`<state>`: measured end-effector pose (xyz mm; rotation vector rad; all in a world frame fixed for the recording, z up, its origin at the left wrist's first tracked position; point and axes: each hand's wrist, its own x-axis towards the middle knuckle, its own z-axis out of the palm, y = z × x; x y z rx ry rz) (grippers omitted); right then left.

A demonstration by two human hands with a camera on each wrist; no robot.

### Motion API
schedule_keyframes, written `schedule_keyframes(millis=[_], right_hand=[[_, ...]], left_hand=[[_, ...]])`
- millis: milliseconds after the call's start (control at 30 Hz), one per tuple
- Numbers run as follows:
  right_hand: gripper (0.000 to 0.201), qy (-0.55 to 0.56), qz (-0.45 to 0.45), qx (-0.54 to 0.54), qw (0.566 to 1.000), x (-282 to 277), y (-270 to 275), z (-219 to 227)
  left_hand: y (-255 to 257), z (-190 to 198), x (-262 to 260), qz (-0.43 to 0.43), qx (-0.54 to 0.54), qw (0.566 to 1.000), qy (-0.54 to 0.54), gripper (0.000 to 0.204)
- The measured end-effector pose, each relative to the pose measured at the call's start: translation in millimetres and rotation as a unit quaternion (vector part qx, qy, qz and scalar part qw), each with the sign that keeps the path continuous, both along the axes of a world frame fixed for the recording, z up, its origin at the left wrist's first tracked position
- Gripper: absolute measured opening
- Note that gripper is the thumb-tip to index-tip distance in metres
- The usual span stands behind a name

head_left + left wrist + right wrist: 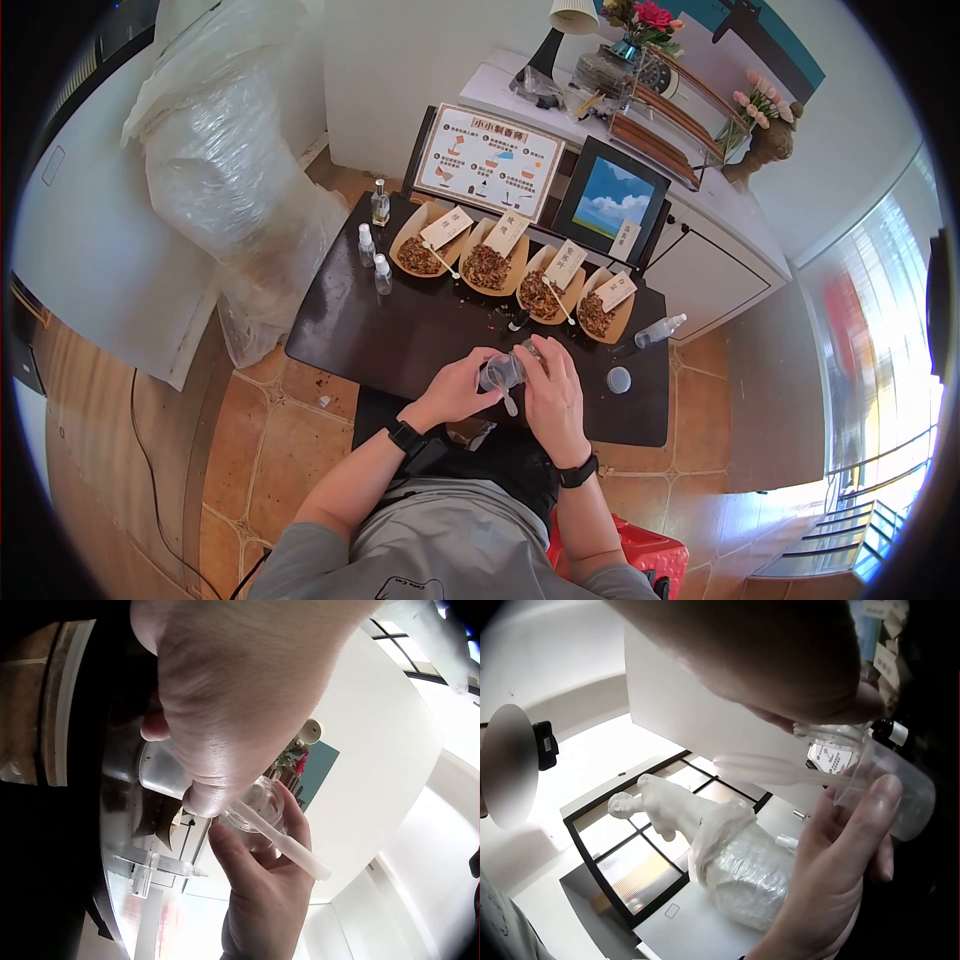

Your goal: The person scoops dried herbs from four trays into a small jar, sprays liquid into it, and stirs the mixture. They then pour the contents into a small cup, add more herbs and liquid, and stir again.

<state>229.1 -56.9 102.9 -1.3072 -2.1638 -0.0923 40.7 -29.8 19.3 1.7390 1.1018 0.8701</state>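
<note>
My left hand (462,388) grips a translucent plastic cup (907,793), its mouth turned toward the other hand. A pale plastic dropper (769,769) leans out over the cup's rim, bulb end outward. In my right hand (555,398) is a small clear jar (259,814), held between thumb and fingers and tilted with its mouth right at the cup's rim. Both hands are close together above the front edge of the dark table (370,335). The left hand covers part of the cup in the left wrist view; what the jar holds is unclear.
Paper boats (432,235) of dried brown pieces with label cards line the table's back. Spray bottles (383,275) and a glass bottle (380,203) stand left. A small dark bottle (518,320) is beyond the hands; a round white lid (618,379) and clear bottle (660,331) lie right.
</note>
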Motion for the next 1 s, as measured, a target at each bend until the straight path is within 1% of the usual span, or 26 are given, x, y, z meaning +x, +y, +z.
schedule_keyframes(millis=[67, 133, 667, 733, 867, 933, 1000], right_hand=[[0.045, 0.002, 0.000, 0.000, 1.000, 0, 0, 0], [0.045, 0.003, 0.000, 0.000, 1.000, 0, 0, 0], [0.048, 0.029, 0.005, 0.001, 1.000, 5, 2, -6], [0.048, 0.037, -0.001, 0.007, 0.999, 5, 2, -6], [0.046, 0.067, 0.000, 0.001, 0.998, 8, 2, -8], [0.046, 0.086, -0.003, 0.001, 0.996, 10, 1, -10], [0.046, 0.117, 0.004, -0.013, 0.993, 11, 0, -10]], left_hand=[[0, -3, 1, 0.000, 0.000, 1.000, 0.001, 0.063], [2, -11, 3, 0.019, 0.059, 0.998, -0.027, 0.065], [1, -10, 4, 0.014, 0.056, 0.998, -0.014, 0.060], [1, -9, 4, 0.024, 0.054, 0.998, -0.010, 0.060], [2, -14, 6, 0.012, 0.064, 0.998, -0.007, 0.060], [3, -16, 5, 0.025, 0.025, 0.999, 0.005, 0.062], [3, -19, 6, 0.020, 0.030, 0.999, 0.004, 0.061]])
